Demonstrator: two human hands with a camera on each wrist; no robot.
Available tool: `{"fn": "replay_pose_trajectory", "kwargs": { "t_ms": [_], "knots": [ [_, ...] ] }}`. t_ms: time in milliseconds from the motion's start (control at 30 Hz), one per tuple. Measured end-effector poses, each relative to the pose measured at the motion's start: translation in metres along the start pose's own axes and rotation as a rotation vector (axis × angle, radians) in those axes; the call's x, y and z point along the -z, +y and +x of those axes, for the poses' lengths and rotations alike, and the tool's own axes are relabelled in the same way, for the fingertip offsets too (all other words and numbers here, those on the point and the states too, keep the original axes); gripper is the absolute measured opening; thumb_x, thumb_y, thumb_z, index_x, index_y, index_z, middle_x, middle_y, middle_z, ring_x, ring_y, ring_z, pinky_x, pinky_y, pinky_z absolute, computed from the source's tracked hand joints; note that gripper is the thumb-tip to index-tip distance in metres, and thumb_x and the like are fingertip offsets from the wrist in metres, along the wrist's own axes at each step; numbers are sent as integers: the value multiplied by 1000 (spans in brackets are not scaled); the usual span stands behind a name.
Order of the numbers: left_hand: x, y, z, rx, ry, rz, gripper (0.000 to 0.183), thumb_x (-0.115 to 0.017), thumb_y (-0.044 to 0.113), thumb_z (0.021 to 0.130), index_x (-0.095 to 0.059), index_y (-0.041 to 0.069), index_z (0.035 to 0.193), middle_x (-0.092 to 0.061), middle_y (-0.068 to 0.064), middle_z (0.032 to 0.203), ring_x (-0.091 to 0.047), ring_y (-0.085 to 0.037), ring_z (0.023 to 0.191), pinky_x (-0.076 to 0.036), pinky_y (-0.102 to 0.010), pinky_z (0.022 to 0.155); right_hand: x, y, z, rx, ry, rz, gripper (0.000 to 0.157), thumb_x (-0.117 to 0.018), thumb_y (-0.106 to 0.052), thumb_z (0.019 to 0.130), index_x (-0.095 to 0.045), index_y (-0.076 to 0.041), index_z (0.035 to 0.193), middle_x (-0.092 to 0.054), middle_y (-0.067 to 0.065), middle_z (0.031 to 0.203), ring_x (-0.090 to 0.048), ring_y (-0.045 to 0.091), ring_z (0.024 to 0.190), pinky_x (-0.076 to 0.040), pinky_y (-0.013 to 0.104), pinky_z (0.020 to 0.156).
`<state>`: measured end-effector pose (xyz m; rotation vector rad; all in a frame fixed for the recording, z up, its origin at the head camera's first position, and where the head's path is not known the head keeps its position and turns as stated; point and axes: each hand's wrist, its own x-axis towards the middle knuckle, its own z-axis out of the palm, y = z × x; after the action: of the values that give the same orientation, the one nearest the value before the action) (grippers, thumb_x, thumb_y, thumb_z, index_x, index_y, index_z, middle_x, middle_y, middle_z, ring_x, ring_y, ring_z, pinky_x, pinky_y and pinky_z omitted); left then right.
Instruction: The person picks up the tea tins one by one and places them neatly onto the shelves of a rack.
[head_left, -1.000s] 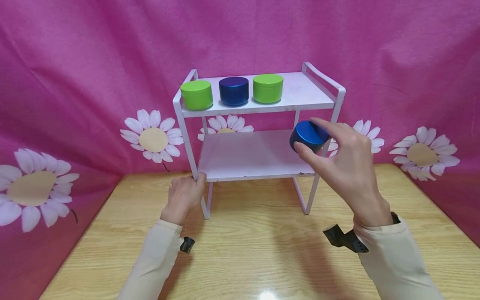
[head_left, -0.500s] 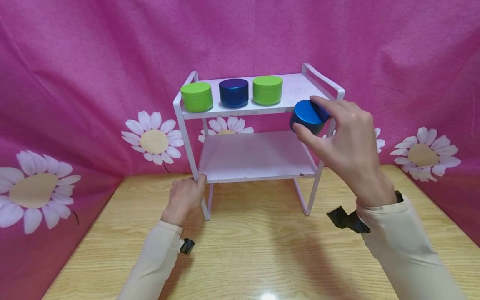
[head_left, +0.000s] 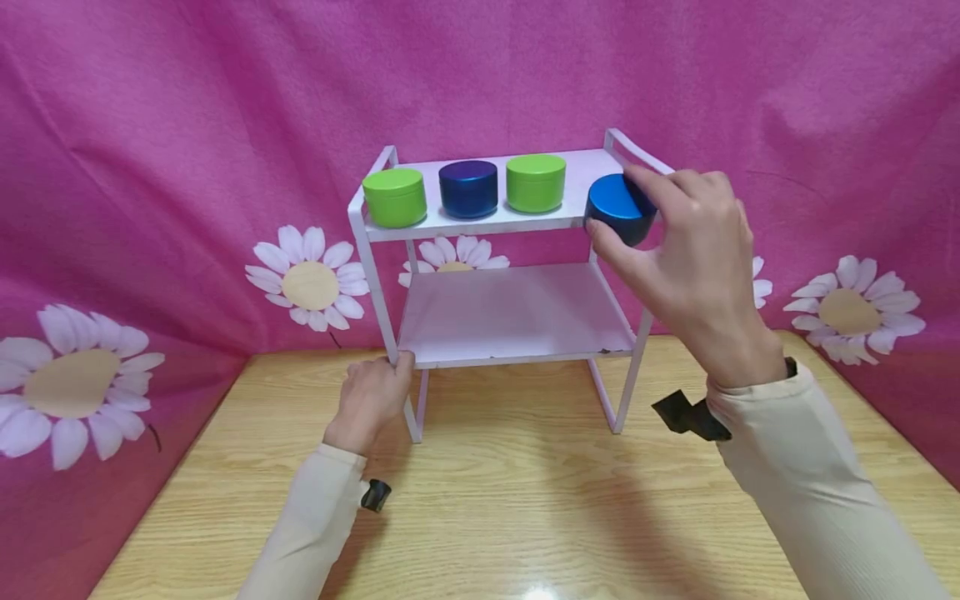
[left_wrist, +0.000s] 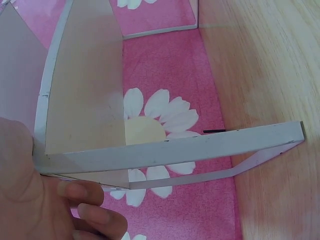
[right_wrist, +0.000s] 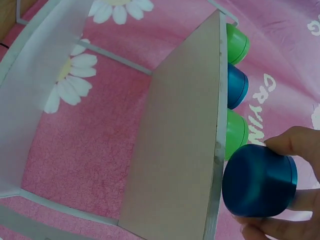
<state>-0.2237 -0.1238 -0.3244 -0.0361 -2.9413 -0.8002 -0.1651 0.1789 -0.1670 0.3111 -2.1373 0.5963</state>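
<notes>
My right hand holds a blue round tin between thumb and fingers at the right front of the top shelf. In the right wrist view this tin is beside the shelf's front edge; whether it touches cannot be told. Left of it, a green tin, a dark blue tin and another green tin stand in a row on that shelf. My left hand grips the white rack's left front leg at the lower shelf's corner, its fingers curled below the frame.
The rack's lower shelf has a raised frame above and legs on a wooden table. A pink cloth with printed daisies hangs behind and at both sides. Side rails edge the top shelf.
My right hand has risen with the blue tin from in front of the lower shelf to the top shelf's front edge. The left hand has kept its grip on the rack.
</notes>
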Motion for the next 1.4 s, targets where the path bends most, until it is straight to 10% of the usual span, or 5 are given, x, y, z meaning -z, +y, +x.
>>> {"fn": "replay_pose_trajectory", "kwargs": {
  "t_ms": [900,1400],
  "knots": [
    [1,0,-1,-8,7,4,54,-22,39,96,-50,7,63,-56,-12,68,-53,-39,80,-42,-42,66,-19,17,43,-118,-199,-60,56,-59,-39,90,-55,-7,136,-57,26,126,-37,40,120,-29,54,92],
    [-1,-1,-1,-15,20,-24,52,-25,38,96,-46,8,60,-46,-7,59,-51,-31,68,-37,-35,57,-30,24,40,-109,-161,-22,55,-59,-39,91,-53,-11,138,-55,24,127,-37,38,122,-28,55,96]
  ]
}}
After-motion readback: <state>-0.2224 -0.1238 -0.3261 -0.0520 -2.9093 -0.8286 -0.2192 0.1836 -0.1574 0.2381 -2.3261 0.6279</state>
